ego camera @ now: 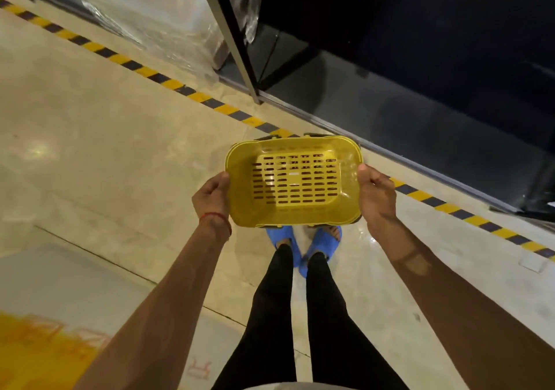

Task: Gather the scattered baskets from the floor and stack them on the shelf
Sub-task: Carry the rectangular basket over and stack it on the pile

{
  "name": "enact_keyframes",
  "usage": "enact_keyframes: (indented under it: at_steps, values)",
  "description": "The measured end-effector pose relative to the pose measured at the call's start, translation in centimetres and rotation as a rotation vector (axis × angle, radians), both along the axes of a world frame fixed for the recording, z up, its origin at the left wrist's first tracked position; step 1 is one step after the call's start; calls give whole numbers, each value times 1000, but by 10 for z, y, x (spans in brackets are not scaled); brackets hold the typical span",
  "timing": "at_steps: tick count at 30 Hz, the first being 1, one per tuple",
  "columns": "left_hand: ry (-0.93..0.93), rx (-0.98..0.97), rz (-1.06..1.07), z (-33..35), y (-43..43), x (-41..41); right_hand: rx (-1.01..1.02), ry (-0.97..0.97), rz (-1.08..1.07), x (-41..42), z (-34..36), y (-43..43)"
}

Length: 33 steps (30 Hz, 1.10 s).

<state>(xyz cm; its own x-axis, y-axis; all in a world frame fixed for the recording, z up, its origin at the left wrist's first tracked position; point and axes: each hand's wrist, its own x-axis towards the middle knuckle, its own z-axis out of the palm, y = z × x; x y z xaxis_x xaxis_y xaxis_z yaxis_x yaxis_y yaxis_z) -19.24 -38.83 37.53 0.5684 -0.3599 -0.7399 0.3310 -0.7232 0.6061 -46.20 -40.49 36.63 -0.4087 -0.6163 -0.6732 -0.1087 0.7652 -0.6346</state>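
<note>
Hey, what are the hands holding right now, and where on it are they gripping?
Both hands hold one yellow basket by its short ends: the left hand grips the left rim, the right hand the right rim, thumbs on top. It is carried above the floor, open side up.

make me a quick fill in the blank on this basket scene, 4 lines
1. The basket is ____ in colour.
2. The left hand and the right hand grip its two ends, and inside it there is ____.
3. Below it, the person's slippers are ____.
4. The dark shelf stands on the person's ____ side.

Missing words: yellow; nothing; blue; right
</note>
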Motion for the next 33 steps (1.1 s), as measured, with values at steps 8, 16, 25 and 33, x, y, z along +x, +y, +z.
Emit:
enact_keyframes:
  at_steps: [8, 16, 25, 33]
  values:
    - [-116, 111, -94, -19, 5, -3, -56, 206, 157, -12, -10, 9]
    - [-366, 28, -550, 36, 29, -21, -112, 318, 618, -32, 51, 34]
    - [-906, -126, -1353, 129, 62, -53, -351, 693, 965, -57, 127, 76]
    - [-1065, -321, -1698, 164, 58, -93, -321, 870, 899, -78, 167, 117]
